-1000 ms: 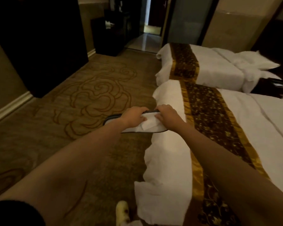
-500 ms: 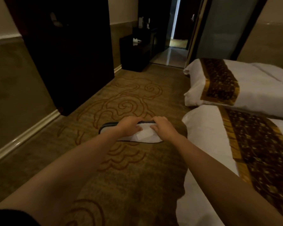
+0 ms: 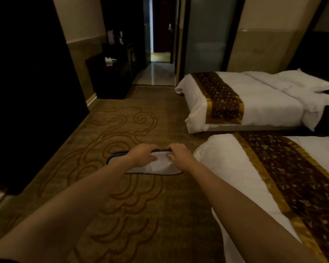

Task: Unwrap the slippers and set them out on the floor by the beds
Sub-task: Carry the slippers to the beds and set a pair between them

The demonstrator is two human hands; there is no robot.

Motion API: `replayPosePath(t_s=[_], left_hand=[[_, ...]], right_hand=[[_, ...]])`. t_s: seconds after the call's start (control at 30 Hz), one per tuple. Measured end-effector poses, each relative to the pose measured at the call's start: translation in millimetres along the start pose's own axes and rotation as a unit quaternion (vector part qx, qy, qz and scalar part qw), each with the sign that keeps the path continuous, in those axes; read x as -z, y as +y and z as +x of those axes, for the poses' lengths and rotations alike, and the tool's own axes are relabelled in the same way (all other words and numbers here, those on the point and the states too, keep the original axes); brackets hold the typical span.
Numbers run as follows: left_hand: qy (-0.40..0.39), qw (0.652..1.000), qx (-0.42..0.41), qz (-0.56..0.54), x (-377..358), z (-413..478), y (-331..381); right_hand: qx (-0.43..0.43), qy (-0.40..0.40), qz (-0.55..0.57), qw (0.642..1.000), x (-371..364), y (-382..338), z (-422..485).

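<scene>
Both hands grip the flat white slippers (image 3: 156, 166) up in the air, just left of the near bed (image 3: 235, 168), left hand (image 3: 142, 155) and right hand (image 3: 179, 155) close together, likely to pull them apart.

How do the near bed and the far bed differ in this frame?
The near bed is cropped by the frame; the far bed shows almost whole. A pillow shows on the far bed, none on the near one. Both have white covers and a brown-and-gold runner.
</scene>
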State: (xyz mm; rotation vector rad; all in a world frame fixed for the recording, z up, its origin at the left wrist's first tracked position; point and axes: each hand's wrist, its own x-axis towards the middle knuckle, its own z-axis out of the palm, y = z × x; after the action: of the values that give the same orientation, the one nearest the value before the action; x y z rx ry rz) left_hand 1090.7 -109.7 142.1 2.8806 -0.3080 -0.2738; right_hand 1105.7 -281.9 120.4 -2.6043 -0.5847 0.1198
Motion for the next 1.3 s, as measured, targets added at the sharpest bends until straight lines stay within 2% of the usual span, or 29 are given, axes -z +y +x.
replayPosePath(t_s=[0.37, 0.77, 1.1, 1.3], left_hand=[[-0.030, 0.997, -0.069, 0.006, 18, 227, -27], [-0.048, 0.995, -0.053, -0.063, 42, 482, -7], [-0.116, 0.985, -0.109, -0.062, 40, 711, -11], [-0.181, 0.971, -0.155, -0.040, 67, 864, -3]], right_hand=[[-0.070, 0.026, 0.004, 0.997, 21, 111, 175], [-0.081, 0.010, -0.001, 0.997, 87, 270, 376], [-0.126, 0.006, -0.017, 0.992, 117, 398, 532], [-0.154, 0.004, -0.056, 0.986, 159, 472, 639]])
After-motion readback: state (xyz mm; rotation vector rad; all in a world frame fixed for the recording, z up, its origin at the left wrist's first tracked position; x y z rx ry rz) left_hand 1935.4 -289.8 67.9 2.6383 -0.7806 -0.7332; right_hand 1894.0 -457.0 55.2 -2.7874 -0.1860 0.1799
